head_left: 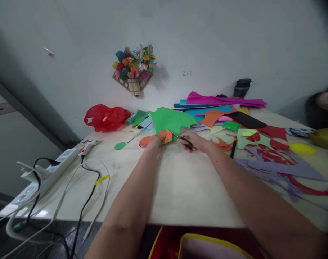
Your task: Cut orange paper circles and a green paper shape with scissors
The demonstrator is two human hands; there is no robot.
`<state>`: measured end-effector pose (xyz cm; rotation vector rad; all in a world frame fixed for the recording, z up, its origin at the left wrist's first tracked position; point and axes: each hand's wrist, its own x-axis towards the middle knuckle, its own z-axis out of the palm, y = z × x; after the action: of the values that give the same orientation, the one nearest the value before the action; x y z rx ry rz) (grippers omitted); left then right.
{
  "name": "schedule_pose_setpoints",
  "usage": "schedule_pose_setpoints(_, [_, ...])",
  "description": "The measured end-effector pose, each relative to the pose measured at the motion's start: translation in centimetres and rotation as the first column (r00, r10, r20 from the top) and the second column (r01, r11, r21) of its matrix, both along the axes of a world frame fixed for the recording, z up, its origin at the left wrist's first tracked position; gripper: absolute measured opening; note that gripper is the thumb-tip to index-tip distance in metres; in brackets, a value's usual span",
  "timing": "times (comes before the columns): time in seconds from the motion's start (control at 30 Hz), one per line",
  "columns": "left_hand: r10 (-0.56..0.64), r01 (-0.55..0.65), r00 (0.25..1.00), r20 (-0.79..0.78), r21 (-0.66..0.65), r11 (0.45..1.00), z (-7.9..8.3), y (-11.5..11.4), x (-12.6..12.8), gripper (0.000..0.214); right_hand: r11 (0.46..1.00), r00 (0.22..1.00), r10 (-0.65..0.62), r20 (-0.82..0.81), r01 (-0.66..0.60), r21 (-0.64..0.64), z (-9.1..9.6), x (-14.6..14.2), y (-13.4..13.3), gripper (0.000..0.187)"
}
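My left hand pinches a sheet of green paper together with an orange paper circle lying against its lower edge. In my right hand is a pair of scissors with dark handles; their blades meet the green sheet just right of the orange circle. Whether the blades are apart is too small to tell. On the table beside my left hand lie another orange circle, with a purplish edge under it, and a green circle.
A red plastic bag sits at the back left. A white power strip with trailing cables runs along the left edge. Coloured paper scraps and a black phone-like slab cover the right side. A paper-flower decoration hangs on the wall.
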<state>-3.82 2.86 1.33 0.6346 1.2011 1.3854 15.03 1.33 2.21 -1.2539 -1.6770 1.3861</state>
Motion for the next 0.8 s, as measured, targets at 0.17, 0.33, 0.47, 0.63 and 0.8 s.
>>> schedule_pose_setpoints(0.17, [-0.007, 0.007, 1.0, -0.017, -0.016, 1.0, 0.3, -0.4, 0.46, 0.016, 0.999, 0.999, 0.052, -0.015, -0.052, 0.005, -0.67, 0.44, 0.55, 0.042])
schedule_pose_setpoints(0.33, [0.019, -0.02, 0.999, -0.049, -0.019, 1.0, 0.27, -0.46, 0.48, 0.015, 0.999, 0.999, 0.048, -0.012, -0.048, 0.0, -0.61, 0.23, 0.43, 0.041])
schedule_pose_setpoints(0.47, [0.01, -0.01, 0.998, -0.054, 0.005, 1.0, 0.32, -0.64, 0.48, 0.015, 0.999, 0.999, 0.035, -0.04, -0.036, -0.022, -0.41, -0.06, 0.14, 0.037])
schedule_pose_setpoints(0.63, [-0.019, 0.019, 1.0, 0.001, 0.031, 0.999, 0.46, -0.85, 0.43, 0.018, 0.997, 0.995, 0.02, -0.096, -0.026, -0.066, -0.29, 0.03, 0.01, 0.029])
schedule_pose_setpoints(0.8, [-0.029, 0.028, 0.998, 0.055, 0.018, 0.999, 0.32, -0.6, 0.21, 0.022, 0.996, 0.996, 0.019, -0.085, -0.026, -0.083, -0.25, 0.35, 0.03, 0.03])
